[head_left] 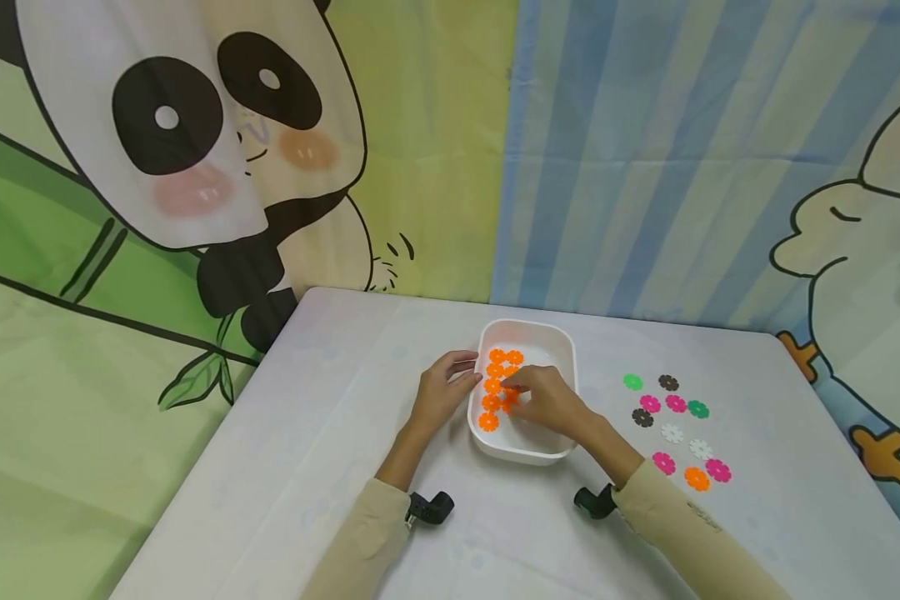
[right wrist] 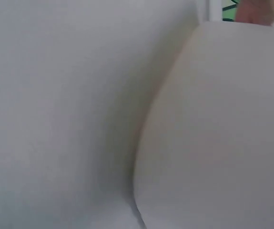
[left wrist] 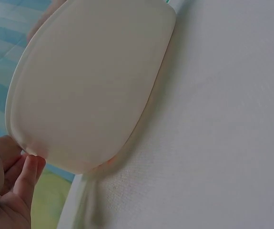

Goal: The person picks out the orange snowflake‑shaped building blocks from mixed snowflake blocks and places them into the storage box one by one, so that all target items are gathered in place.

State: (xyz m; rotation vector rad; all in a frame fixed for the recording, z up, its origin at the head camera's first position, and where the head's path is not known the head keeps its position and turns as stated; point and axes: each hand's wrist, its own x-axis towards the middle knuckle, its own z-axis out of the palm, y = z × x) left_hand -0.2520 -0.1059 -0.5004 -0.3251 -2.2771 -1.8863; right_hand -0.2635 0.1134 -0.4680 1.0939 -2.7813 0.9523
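A white plastic basin [head_left: 537, 452] stands on the table, its outer wall filling much of both wrist views. My left hand [head_left: 441, 392] is at its left rim, thumb and fingers holding the edge; in the left wrist view the fingers [left wrist: 27, 174] press against the wall near a corner. Inside the basin, orange flower-shaped discs [head_left: 488, 422] lie in two columns along the left side. My right hand [head_left: 551, 402] reaches over the right rim, fingers curled down, pinching an orange disc [head_left: 512, 395] at the second column. The fingertips partly cover that disc.
Loose flower-shaped discs lie on the table right of the basin: a light green disc [head_left: 633, 382], a dark green disc [head_left: 697, 409], a brown disc [head_left: 668, 382], a pink disc [head_left: 663, 463], a white disc [head_left: 672, 433], an orange disc [head_left: 697, 479] and several more. Printed curtains [head_left: 435, 167] hang behind.
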